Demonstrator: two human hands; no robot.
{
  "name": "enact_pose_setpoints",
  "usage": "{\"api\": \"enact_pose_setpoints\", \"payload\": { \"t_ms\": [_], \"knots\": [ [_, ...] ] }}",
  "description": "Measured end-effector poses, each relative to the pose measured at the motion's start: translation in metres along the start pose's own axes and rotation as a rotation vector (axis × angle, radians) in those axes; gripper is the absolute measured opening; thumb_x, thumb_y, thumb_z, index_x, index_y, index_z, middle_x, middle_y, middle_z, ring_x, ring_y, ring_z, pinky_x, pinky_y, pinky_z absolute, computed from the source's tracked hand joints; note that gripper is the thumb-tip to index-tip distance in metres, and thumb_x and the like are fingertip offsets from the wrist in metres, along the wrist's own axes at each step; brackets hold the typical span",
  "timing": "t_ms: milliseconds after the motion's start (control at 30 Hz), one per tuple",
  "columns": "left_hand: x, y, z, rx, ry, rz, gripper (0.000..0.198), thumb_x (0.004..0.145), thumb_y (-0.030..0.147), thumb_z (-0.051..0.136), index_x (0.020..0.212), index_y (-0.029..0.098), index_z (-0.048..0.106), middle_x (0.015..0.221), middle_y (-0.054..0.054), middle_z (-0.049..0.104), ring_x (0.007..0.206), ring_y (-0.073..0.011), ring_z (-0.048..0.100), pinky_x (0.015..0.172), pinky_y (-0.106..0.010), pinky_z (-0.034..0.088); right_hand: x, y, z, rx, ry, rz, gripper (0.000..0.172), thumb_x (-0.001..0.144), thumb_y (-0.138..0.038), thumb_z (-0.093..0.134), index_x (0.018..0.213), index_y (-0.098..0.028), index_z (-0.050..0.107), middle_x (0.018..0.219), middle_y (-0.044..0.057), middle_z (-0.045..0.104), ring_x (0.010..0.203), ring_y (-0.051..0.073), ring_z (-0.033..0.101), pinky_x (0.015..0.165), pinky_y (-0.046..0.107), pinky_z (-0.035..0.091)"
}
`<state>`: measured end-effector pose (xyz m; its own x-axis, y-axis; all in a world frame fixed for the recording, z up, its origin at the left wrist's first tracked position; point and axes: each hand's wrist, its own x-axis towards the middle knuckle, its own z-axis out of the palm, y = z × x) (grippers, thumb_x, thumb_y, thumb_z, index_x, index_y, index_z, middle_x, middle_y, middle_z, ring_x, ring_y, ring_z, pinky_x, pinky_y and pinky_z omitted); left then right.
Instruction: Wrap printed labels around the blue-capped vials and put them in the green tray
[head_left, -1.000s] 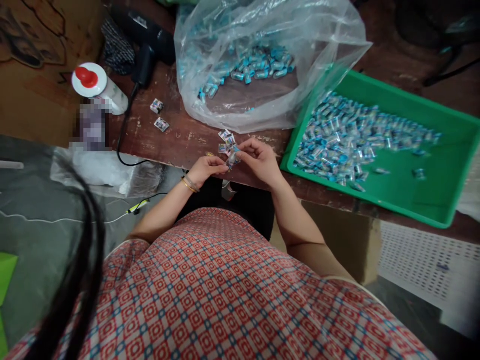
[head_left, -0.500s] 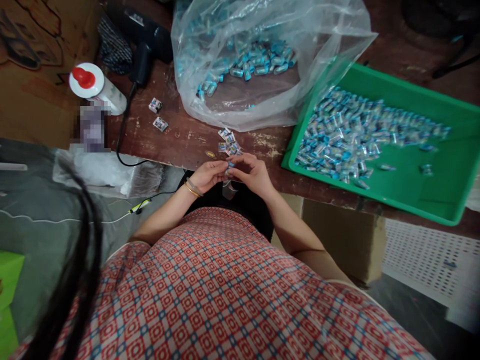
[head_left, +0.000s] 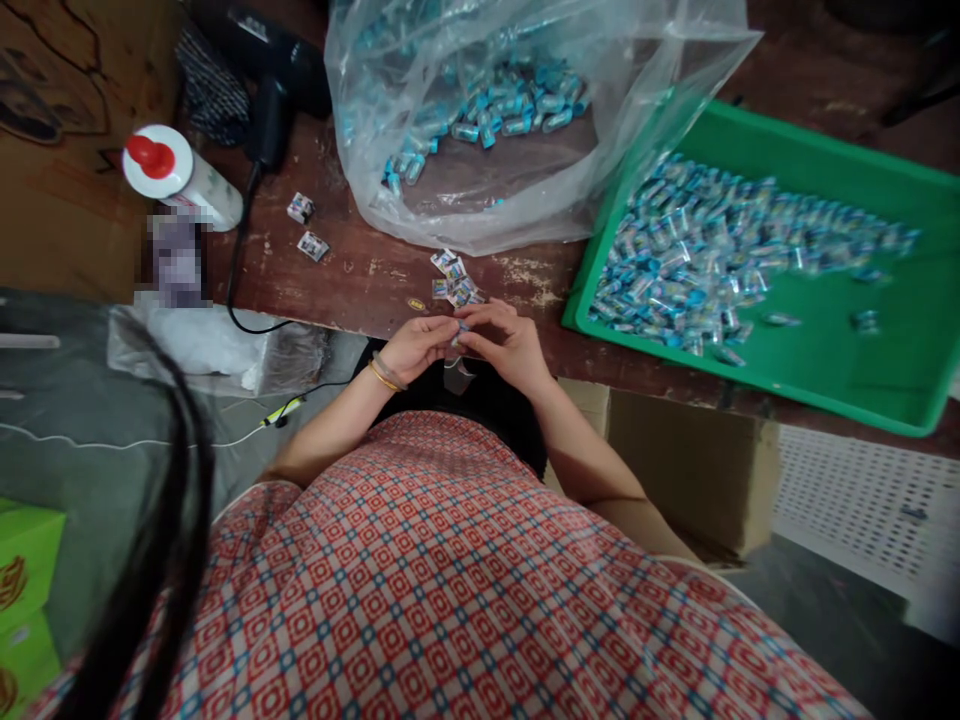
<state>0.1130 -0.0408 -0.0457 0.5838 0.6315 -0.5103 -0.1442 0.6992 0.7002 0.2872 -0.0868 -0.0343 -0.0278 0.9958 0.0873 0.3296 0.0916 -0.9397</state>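
Observation:
At the table's front edge, my left hand (head_left: 415, 349) pinches a small blue-capped capsule (head_left: 460, 329) between thumb and fingers. My right hand (head_left: 511, 345) meets it from the other side, its thumb and fingertips closed on the same capsule. Fingers cover much of the capsule. Just beyond the fingertips lies a small pile of printed labels (head_left: 454, 275). Farther back, a clear plastic bag (head_left: 465, 225) holds many blue-capped capsules. A green tray (head_left: 832, 385) on the right contains many capsules with printed wrapping.
Two label stacks (head_left: 301, 208) (head_left: 313, 246) lie left on the table (head_left: 360, 290). Behind them are a black heat gun (head_left: 274, 100), its cord and a white bottle with a red top (head_left: 184, 180). A cardboard box (head_left: 690, 465) sits below the table.
Both hands stay together at the capsule, with slight finger movement. The view has shifted a little, so the bag and tray appear slightly higher.

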Motion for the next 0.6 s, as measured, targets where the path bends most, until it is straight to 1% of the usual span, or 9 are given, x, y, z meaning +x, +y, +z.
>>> {"api": "enact_pose_setpoints", "payload": {
  "t_ms": [100,167,233,300,367,433,467,533,600],
  "knots": [
    [0.005,0.001,-0.006,0.065,0.048,0.035,0.051,0.076,0.059,0.088,0.1,0.015,0.078,0.094,-0.007,0.079,0.078,-0.0135,0.072,0.075,-0.028,0.056,-0.001,0.005,-0.036,-0.061,0.158,-0.035,0.01,0.096,-0.039,0.07,0.095,-0.03,0.073,0.11,0.001,0.081,0.108,0.025,0.077,0.115,0.058,0.048],
    [0.006,0.002,-0.015,0.111,0.131,0.083,0.052,0.078,0.058,0.086,0.107,0.016,0.078,0.103,-0.008,0.08,0.078,-0.012,0.07,0.073,-0.025,0.054,-0.001,0.015,-0.084,-0.21,0.448,-0.095,0.018,0.099,-0.046,0.064,0.105,-0.031,0.072,0.111,0.006,0.079,0.107,0.026,0.076,0.101,0.055,0.056],
    [0.008,0.003,-0.026,0.148,0.208,0.124,0.05,0.078,0.056,0.087,0.108,0.016,0.078,0.103,-0.008,0.08,0.076,-0.0104,0.068,0.07,-0.023,0.053,0.0,0.027,-0.13,-0.449,0.767,-0.181,0.027,0.098,-0.051,0.064,0.115,-0.03,0.07,0.116,0.012,0.075,0.111,0.028,0.073,0.097,0.055,0.056],
    [0.01,0.002,-0.035,0.168,0.25,0.124,0.047,0.077,0.054,0.088,0.106,0.017,0.078,0.099,-0.007,0.08,0.075,-0.01,0.066,0.068,-0.022,0.052,0.001,0.04,-0.15,-0.708,0.826,-0.195,0.037,0.097,-0.054,0.064,0.123,-0.027,0.068,0.131,0.018,0.07,0.127,0.034,0.066,0.106,0.062,0.048],
    [0.014,0.001,-0.039,0.175,0.272,0.096,0.045,0.075,0.051,0.089,0.103,0.017,0.078,0.096,-0.006,0.079,0.073,-0.0098,0.066,0.067,-0.021,0.051,0.004,0.051,-0.13,-0.771,0.646,-0.147,0.034,0.101,-0.051,0.058,0.122,-0.028,0.069,0.133,0.016,0.069,0.131,0.035,0.062,0.111,0.065,0.044],
    [0.019,-0.001,-0.038,0.179,0.282,0.059,0.043,0.074,0.048,0.09,0.101,0.016,0.078,0.092,-0.006,0.078,0.071,-0.0091,0.065,0.066,-0.021,0.05,0.008,0.064,-0.08,-0.642,0.302,-0.103,0.025,0.102,-0.043,0.057,0.113,-0.028,0.074,0.122,0.011,0.075,0.122,0.032,0.066,0.108,0.061,0.048],
    [0.021,-0.002,-0.037,0.18,0.282,0.045,0.042,0.074,0.046,0.09,0.101,0.016,0.078,0.091,-0.005,0.078,0.07,-0.0088,0.064,0.065,-0.021,0.049,0.01,0.07,-0.053,-0.588,0.191,-0.082,0.023,0.1,-0.04,0.061,0.112,-0.027,0.076,0.123,0.011,0.075,0.12,0.033,0.065,0.107,0.06,0.049],
    [0.024,-0.004,-0.034,0.189,0.274,0.03,0.041,0.074,0.044,0.09,0.102,0.015,0.078,0.09,-0.005,0.077,0.069,-0.0084,0.064,0.065,-0.021,0.049,0.011,0.084,-0.007,-0.554,0.125,-0.013,0.024,0.099,-0.036,0.063,0.115,-0.027,0.078,0.133,0.013,0.074,0.122,0.035,0.061,0.106,0.061,0.047],
    [0.025,-0.005,-0.032,0.209,0.266,0.031,0.041,0.075,0.042,0.089,0.103,0.015,0.077,0.09,-0.005,0.077,0.069,-0.0086,0.064,0.065,-0.022,0.048,0.009,0.094,0.016,-0.557,0.157,0.024,0.024,0.1,-0.035,0.062,0.114,-0.028,0.08,0.135,0.011,0.074,0.121,0.035,0.06,0.106,0.061,0.044]
  ]
}}
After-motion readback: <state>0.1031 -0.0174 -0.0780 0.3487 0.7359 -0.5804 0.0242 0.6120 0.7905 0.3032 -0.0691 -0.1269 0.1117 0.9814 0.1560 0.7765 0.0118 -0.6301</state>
